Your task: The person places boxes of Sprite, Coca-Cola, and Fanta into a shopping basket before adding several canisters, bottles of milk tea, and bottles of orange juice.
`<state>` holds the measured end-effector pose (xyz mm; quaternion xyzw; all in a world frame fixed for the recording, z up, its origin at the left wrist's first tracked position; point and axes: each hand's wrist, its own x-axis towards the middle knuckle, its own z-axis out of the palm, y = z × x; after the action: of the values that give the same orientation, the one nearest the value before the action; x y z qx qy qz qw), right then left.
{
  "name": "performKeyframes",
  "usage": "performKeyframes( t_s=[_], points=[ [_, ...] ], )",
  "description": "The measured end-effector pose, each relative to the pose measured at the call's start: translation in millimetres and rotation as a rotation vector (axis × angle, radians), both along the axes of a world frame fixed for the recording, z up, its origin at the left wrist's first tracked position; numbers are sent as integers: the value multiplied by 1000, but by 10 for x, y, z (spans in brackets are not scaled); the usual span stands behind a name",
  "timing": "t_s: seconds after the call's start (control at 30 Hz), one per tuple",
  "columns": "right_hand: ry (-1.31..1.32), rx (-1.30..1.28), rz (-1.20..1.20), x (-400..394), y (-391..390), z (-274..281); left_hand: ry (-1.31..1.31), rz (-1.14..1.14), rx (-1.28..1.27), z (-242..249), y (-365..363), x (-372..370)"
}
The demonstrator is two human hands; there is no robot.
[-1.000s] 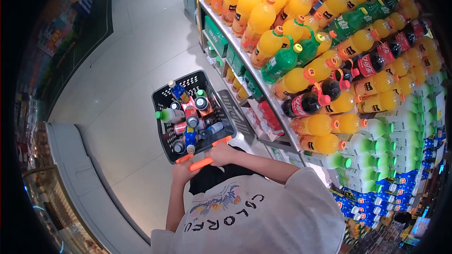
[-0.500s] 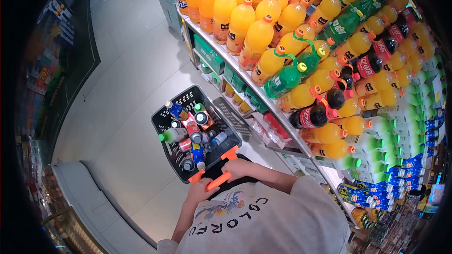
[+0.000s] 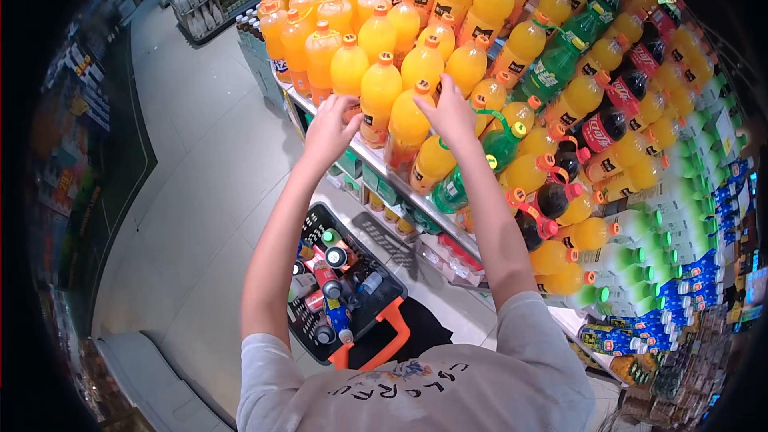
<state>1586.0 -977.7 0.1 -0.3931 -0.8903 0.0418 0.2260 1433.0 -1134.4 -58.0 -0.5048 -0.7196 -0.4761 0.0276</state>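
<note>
Both arms reach forward to the front of a shelf packed with orange drink bottles. My left hand (image 3: 334, 126) is open beside a front-row orange bottle (image 3: 380, 96), fingers near its left side; whether it touches is unclear. Thumb and fingers spread, my right hand (image 3: 448, 112) is open at the right of another orange bottle (image 3: 410, 122). Neither hand is closed round a bottle. Below them on the floor stands a black basket (image 3: 382, 304) with an orange handle (image 3: 394, 344), holding several bottles and cans.
Green soda bottles (image 3: 504, 144) and dark cola bottles (image 3: 552, 196) lie tilted on the display at the right. The shelf's front edge (image 3: 448, 228) runs diagonally. A stocked rack (image 3: 196, 0) stands at the back left. A pale curved ledge (image 3: 156, 376) is at the lower left.
Both hands have let go of the orange basket handle, moved up and forward to the orange bottles, and opened. In view, the basket sits lower and further right.
</note>
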Motion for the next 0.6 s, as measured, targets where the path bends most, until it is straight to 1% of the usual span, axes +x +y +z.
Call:
performKeyframes(
  t_s=[0.07, 0.13, 0.2, 0.23, 0.33, 0.47, 0.5, 0.6],
  points=[
    [-142, -118, -91, -191, 15, 32, 123, 92, 41, 73, 540, -129],
    [-189, -137, -68, -309, 145, -21, 175, 134, 67, 110, 970, -216],
    [-234, -163, -37, -330, 174, -27, 179, 155, -131, 211, 1213, -243],
    [-194, -91, -35, -332, 195, -92, 176, 163, -234, 244, 1281, -261],
    [-107, -63, 2, -307, 237, -211, 186, 153, -330, 178, 1460, -428],
    [-28, -113, 60, -234, 146, -218, 254, 135, -277, -34, 1540, -450],
    [-2, -116, 75, -220, 126, -234, 268, 120, -245, -23, 1524, -424],
    [72, -82, 122, -190, 147, -315, 248, 85, -63, -114, 1418, -349]
  ],
)
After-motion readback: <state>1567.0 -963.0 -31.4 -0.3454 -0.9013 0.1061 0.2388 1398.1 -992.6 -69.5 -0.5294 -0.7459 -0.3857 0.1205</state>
